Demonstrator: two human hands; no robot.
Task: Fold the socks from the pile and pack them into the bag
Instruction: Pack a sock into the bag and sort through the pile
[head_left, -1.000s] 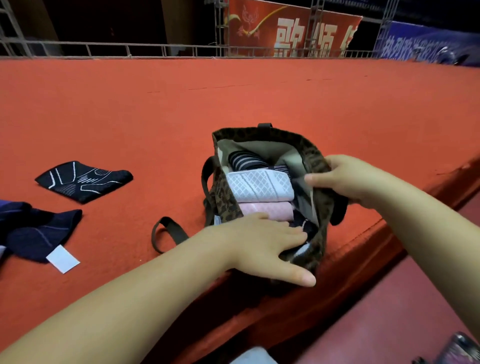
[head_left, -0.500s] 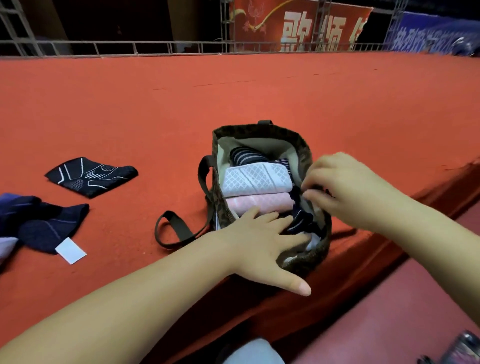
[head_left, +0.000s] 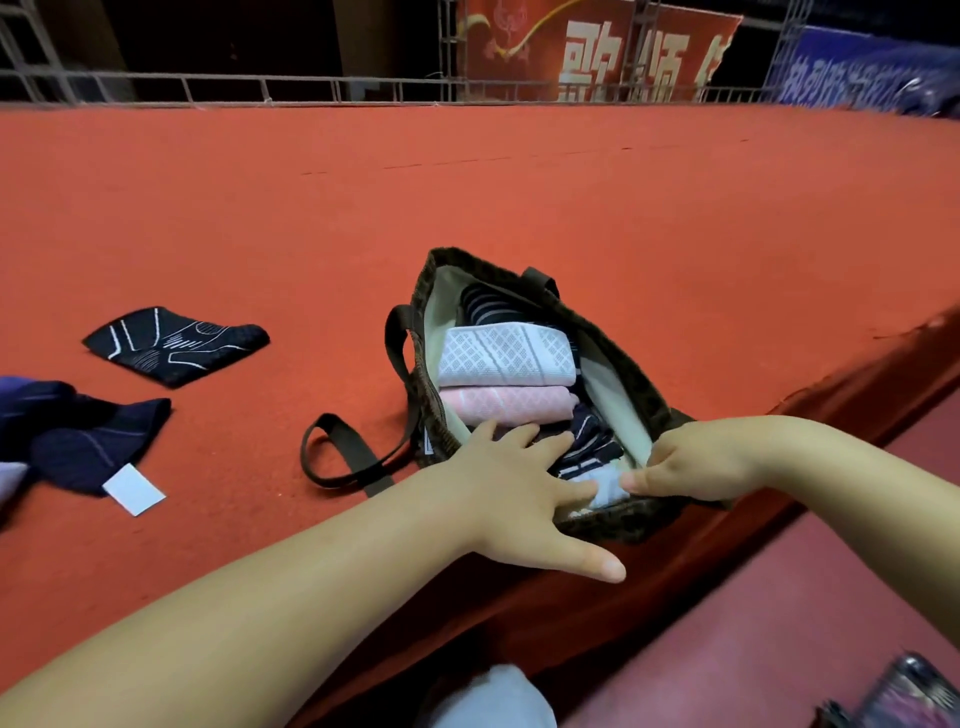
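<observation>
The bag (head_left: 524, 374) sits open near the red table (head_left: 571, 208) edge, folded socks (head_left: 506, 356) packed inside; the left hand (head_left: 511, 483) lies flat in it, fingers spread on the socks. The right hand (head_left: 691, 465) pinches the bag's near rim; two dark socks (head_left: 174, 343) lie well left of the bag.

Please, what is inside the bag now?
The bag holds folded socks: striped sock, white sock, pink sock, dark ones under the left hand. Lower layers are covered.
</observation>
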